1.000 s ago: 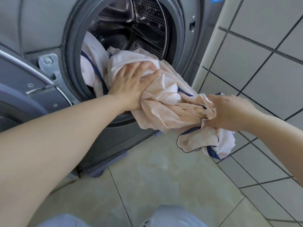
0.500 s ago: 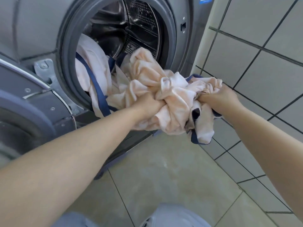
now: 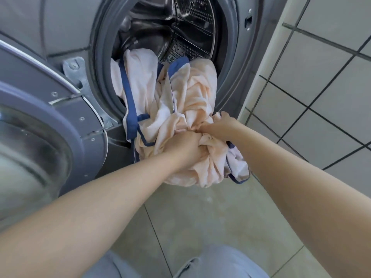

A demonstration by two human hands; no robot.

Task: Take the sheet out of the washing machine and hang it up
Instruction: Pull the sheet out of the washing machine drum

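A pale peach sheet [image 3: 190, 101] with dark blue edging spills out of the open drum of the grey washing machine [image 3: 66, 27] and hangs bunched over its lower rim. My left hand [image 3: 186, 146] grips a thick wad of the sheet in front of the opening, fingers buried in the cloth. Right beside it, my right hand [image 3: 218, 125] grips another fold, and the two hands touch. Part of the sheet still lies inside the drum at the left. A loose corner hangs below my hands above the floor.
The round machine door [image 3: 40, 125] stands swung open at the left, close to my left forearm. A white tiled wall [image 3: 321, 87] rises at the right. Grey floor tiles [image 3: 200, 213] lie below, and my knees in light trousers [image 3: 220, 263] show at the bottom edge.
Both hands have drawn together and down, pulling the bunched sheet further out of the drum and below the rim. More of the drum's inside shows now.
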